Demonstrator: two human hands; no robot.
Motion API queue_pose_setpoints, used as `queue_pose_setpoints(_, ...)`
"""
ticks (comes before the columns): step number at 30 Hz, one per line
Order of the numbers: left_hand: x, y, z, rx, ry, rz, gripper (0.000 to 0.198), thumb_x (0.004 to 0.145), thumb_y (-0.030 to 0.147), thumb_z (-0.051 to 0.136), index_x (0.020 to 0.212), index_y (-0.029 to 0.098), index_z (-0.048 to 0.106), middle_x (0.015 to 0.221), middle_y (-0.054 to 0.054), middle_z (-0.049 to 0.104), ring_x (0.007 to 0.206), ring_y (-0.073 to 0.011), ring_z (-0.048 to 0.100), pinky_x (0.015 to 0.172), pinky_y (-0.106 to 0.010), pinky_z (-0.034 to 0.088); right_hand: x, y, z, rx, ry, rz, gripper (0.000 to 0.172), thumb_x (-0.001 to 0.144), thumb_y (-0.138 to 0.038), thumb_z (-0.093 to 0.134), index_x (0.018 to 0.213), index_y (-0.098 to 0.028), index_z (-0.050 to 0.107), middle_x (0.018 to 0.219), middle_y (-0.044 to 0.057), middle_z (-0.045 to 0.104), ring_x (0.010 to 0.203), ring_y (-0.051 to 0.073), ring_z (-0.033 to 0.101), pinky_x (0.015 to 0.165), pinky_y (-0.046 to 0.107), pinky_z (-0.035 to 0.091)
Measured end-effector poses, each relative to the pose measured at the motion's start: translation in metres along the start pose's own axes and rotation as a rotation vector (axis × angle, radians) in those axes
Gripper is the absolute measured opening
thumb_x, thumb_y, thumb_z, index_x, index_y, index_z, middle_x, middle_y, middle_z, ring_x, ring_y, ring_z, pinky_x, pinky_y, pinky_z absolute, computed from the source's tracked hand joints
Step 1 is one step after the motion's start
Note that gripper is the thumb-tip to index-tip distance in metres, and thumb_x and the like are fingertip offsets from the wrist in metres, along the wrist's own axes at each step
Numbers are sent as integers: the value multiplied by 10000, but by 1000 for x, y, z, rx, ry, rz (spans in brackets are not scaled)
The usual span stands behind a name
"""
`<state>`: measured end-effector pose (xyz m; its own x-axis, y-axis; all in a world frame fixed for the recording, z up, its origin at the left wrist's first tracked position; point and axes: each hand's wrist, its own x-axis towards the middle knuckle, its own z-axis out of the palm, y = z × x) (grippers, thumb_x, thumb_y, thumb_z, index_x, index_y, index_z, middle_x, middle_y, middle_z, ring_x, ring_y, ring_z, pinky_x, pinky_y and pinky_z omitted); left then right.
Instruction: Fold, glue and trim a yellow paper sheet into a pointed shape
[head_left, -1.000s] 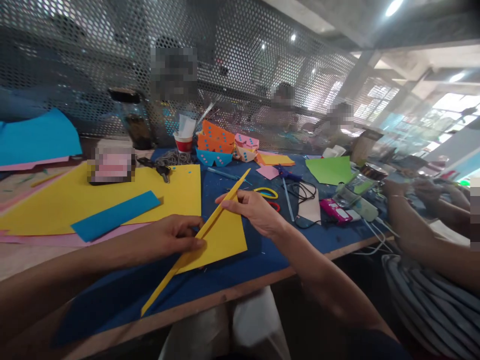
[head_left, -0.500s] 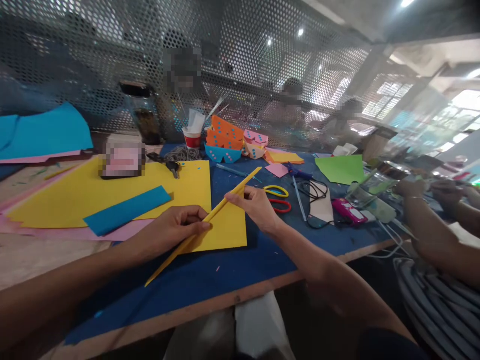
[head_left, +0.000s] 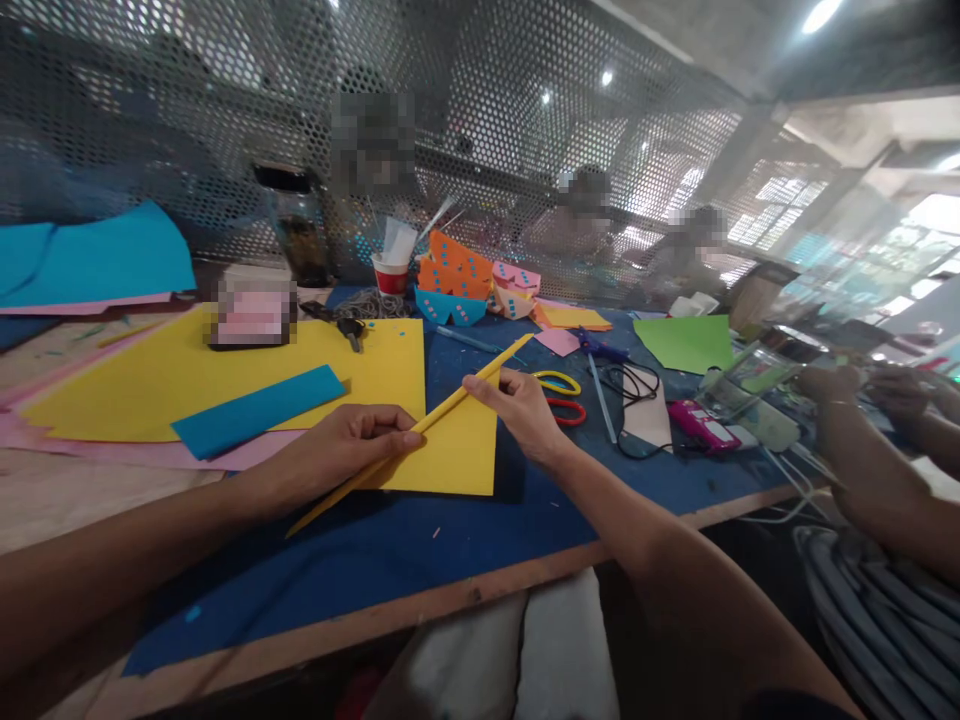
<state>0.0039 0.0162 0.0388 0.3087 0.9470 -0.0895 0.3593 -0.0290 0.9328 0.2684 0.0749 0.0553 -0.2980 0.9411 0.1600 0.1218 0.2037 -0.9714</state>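
A narrow yellow strip of folded paper (head_left: pixel 444 405) slants up to the right between my hands. My left hand (head_left: pixel 358 445) pinches it near its middle, thumb on top. Farther up, my right hand (head_left: pixel 521 408) grips it between thumb and fingers. The strip's lower end tapers over the blue tabletop. Below the strip lies a yellow paper sheet (head_left: pixel 461 465), partly covered by my hands. A folded blue paper strip (head_left: pixel 259 410) rests left of my left hand on a larger yellow sheet (head_left: pixel 135 390). Beside my right hand are scissors (head_left: pixel 566 412) with yellow and red handles.
Orange and blue dotted paper pieces (head_left: pixel 454 280) stand at the back near a red-and-white cup (head_left: pixel 391 273) and a lidded bottle (head_left: pixel 300 235). A glue gun (head_left: pixel 600 345), green paper (head_left: pixel 686 342) and a magenta device (head_left: pixel 701 425) lie right. Another person's arm (head_left: pixel 855 450) reaches in there.
The yellow strip's lower end has risen slightly, and it lies a little flatter. Both hands keep their hold on it. The view has shifted slightly.
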Motion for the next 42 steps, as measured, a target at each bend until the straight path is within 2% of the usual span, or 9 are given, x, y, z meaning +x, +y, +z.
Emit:
queue_pose_setpoints(6, 5, -3, 1, -66, 40, -49, 662, 748, 836, 993, 908, 235, 765, 716, 35, 606, 640, -145, 494, 579, -252, 372, 1, 3, -3, -16, 14, 15, 740, 727, -924, 979, 779, -238, 708, 786, -3, 539, 771, 177, 440, 675, 344, 344)
queue_pose_setpoints(14, 7, -5, -1, -44, 58, 2, 715, 739, 903, 978, 891, 231, 787, 722, 25, 599, 647, -141, 460, 565, -259, 303, 3, 3, -5, -39, 10, -45, 756, 730, -943, 961, 739, -238, 692, 753, -13, 511, 746, 163, 407, 656, 335, 326)
queue_pose_setpoints(18, 10, -6, -6, 8, 89, 37, 739, 741, 926, 982, 886, 218, 829, 776, -5, 661, 717, -164, 499, 605, -267, 330, 6, 6, -6, -62, 29, -73, 771, 736, -944, 964, 700, -242, 648, 713, -33, 467, 719, 147, 382, 642, 326, 302)
queue_pose_setpoints(25, 7, -1, -10, 32, 91, 28, 674, 745, 864, 1002, 852, 221, 831, 709, 17, 607, 683, -157, 456, 593, -268, 306, 8, 7, -4, -20, -27, -75, 709, 753, -884, 992, 745, -221, 740, 752, 13, 640, 734, 174, 543, 669, 319, 428)
queue_pose_setpoints(30, 6, 1, -11, 52, 65, 13, 689, 723, 872, 998, 844, 209, 851, 747, -6, 660, 716, -168, 509, 616, -263, 356, 5, 6, -4, -14, -42, -57, 735, 744, -901, 981, 755, -207, 739, 750, -3, 610, 710, 148, 501, 653, 307, 379)
queue_pose_setpoints(34, 5, 1, -10, 55, 62, 2, 705, 722, 889, 978, 843, 206, 851, 733, 3, 633, 712, -165, 492, 616, -266, 356, 4, 7, -3, -27, -41, -45, 747, 745, -916, 972, 733, -218, 707, 719, -19, 565, 692, 139, 455, 635, 310, 341)
queue_pose_setpoints(42, 3, 0, -8, 21, 66, -20, 667, 743, 854, 972, 887, 213, 858, 767, -5, 659, 719, -171, 498, 613, -273, 341, 2, 5, -3, 0, -67, 2, 747, 734, -918, 984, 764, -214, 738, 752, 9, 640, 719, 159, 523, 666, 311, 398)
